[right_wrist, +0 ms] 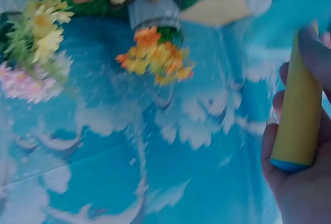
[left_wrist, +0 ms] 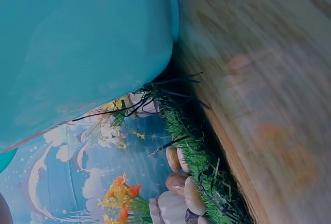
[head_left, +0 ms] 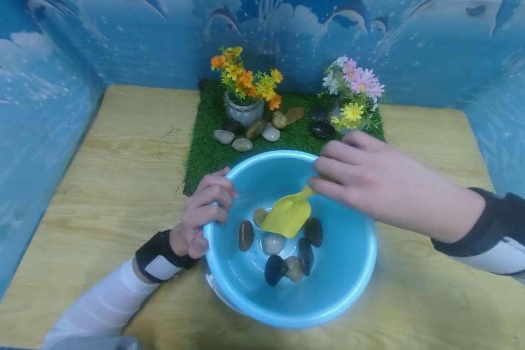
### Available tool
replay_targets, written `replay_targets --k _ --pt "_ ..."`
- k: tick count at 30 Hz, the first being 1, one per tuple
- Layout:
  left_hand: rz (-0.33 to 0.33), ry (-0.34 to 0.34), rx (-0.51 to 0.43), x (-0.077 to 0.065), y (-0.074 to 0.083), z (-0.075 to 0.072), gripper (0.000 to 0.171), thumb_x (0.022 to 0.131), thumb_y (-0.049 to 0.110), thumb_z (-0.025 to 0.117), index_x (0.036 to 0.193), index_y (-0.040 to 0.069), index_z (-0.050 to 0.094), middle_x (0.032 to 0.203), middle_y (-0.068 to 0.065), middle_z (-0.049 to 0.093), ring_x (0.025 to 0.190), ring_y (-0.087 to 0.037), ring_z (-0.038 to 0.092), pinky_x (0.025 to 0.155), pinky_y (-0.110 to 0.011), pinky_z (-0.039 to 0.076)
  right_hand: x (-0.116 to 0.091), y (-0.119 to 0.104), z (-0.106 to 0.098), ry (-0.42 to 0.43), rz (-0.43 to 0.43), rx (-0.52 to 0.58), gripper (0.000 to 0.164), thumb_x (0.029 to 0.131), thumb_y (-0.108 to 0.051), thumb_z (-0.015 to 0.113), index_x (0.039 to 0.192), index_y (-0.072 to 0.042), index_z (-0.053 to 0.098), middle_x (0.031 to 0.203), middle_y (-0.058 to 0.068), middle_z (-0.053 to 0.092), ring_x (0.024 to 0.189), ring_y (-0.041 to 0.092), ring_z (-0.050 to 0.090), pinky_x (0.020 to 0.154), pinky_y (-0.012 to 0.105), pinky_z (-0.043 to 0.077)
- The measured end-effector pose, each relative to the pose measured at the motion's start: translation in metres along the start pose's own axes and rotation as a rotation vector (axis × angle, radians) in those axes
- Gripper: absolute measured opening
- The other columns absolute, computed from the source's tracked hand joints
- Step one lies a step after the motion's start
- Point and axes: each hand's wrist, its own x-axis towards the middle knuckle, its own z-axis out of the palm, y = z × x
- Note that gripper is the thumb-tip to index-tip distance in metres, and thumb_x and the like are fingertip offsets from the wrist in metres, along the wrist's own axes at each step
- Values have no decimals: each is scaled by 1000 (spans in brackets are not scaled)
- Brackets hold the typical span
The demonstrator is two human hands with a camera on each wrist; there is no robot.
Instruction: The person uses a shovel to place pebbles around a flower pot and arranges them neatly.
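A light blue bucket (head_left: 341, 287) stands on the wooden table, with several dark, tan and pale stones (head_left: 273, 243) on its bottom. My left hand (head_left: 207, 209) grips the bucket's left rim, fingers over the edge and thumb outside. Over the bucket's far right side, my right hand (head_left: 358, 180) holds a yellow toy shovel (head_left: 288, 214) by its handle, blade tilted down above the stones. The right wrist view shows the shovel's yellow handle (right_wrist: 297, 115) lying within the curled fingers. In the left wrist view the bucket's outer wall (left_wrist: 83, 43) fills the upper left; the left hand is mostly out of sight there.
Behind the bucket lies an artificial grass mat (head_left: 205, 131). On it stand a pot of orange and yellow flowers (head_left: 245, 82), a pot of pink, white and yellow flowers (head_left: 354, 92), and several loose stones (head_left: 242, 144). Blue dolphin-print walls (head_left: 166, 43) enclose the wooden table (head_left: 127, 160).
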Motion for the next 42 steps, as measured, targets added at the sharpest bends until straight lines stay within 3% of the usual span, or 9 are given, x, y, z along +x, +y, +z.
replay_targets --k 1,6,16,23,27,33,42 --pt "-1 -2 4 0 0 0 56 104 45 25 65 11 46 73 -12 50 87 -34 50 109 -48 34 13 -6 -10 -31 -19 -10 42 77 2 79 116 -5 64 105 12 61 95 32 52 80 46 43" --pt "-1 -1 13 1 0 0 56 104 45 24 64 12 45 72 -11 49 86 -34 49 108 -48 34 38 -21 -2 -101 -102 -61 19 82 -7 79 94 -9 65 89 7 58 83 25 45 73 38 40" --pt "9 21 13 2 -1 2 56 104 44 24 63 11 44 71 -12 49 84 -34 49 108 -47 35 50 -32 20 -166 -97 -11 14 82 -11 77 88 -12 65 85 3 58 77 22 42 67 33 35" --pt "5 19 -2 2 0 1 56 104 44 24 64 11 44 72 -11 49 84 -34 49 109 -47 34 50 -36 25 -268 -77 157 15 79 -10 77 91 -14 69 88 -1 62 80 17 46 66 29 38" --pt "1 16 -6 3 0 1 56 105 44 24 64 11 44 72 -12 48 85 -34 49 109 -47 34 48 -33 23 -214 -48 260 16 79 -7 76 91 -14 67 89 -3 59 81 16 45 69 29 37" --pt "-4 15 -11 2 0 2 56 104 44 24 63 11 44 71 -12 48 85 -34 49 108 -47 35 34 -21 10 -125 37 445 22 81 -17 82 99 -14 71 94 -3 62 86 16 48 75 34 42" --pt "-1 33 -2 2 -1 2 56 103 44 25 63 11 44 71 -12 49 84 -35 49 107 -47 36 8 -9 -2 48 126 590 22 87 -25 76 107 -18 72 103 -12 65 95 8 54 80 31 49"
